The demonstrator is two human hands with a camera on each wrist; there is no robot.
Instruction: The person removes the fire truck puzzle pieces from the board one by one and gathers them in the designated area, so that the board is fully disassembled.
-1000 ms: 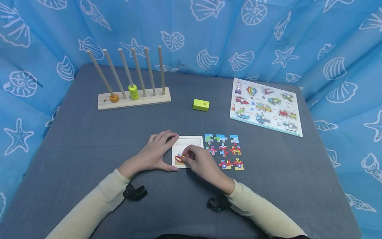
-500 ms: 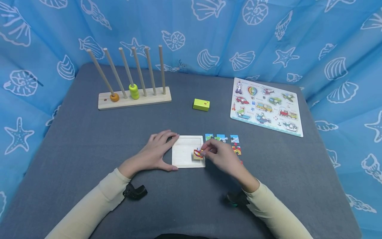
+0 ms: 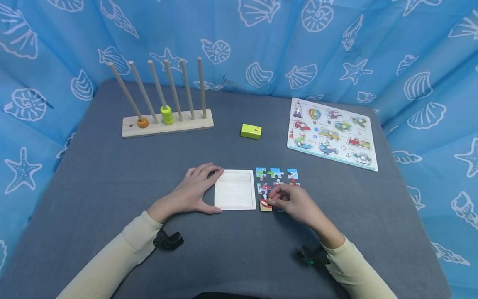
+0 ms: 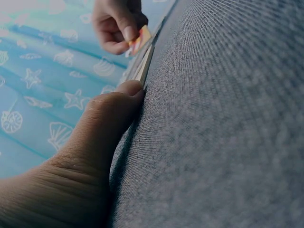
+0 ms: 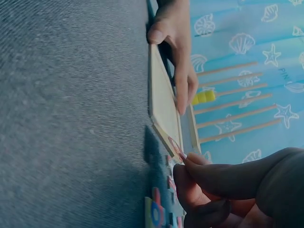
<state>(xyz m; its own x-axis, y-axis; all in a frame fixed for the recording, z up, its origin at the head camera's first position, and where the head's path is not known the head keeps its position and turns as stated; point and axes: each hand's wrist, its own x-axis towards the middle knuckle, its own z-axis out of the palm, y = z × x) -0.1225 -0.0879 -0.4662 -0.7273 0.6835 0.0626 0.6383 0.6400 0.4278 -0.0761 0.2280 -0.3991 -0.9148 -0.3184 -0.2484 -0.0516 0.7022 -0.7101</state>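
In the head view my left hand (image 3: 196, 189) rests along the left side of a square wooden puzzle tray (image 3: 235, 190), thumb at the near corner and fingers at the far one. The tray's recess holds no pieces. Between thumb and fingertips my right hand (image 3: 295, 201) pinches a jigsaw piece (image 3: 265, 205) with red and yellow print, just right of the tray. In the left wrist view this puzzle piece (image 4: 141, 40) is tilted up in the fingers. Several other puzzle pieces (image 3: 275, 172) lie in rows beside the tray, partly hidden by my right hand.
A wooden peg rack (image 3: 168, 127) with orange and lime-green beads stands at the back left. Behind the tray lies a lime-green block (image 3: 251, 131). A picture peg board (image 3: 332, 135) is at the back right. Blue shell-print curtains (image 3: 224, 37) hang behind the table.
My right hand has lifted the puzzle piece from the tray's lower left and carried it right, past the tray's right edge. My left hand stays at the tray.
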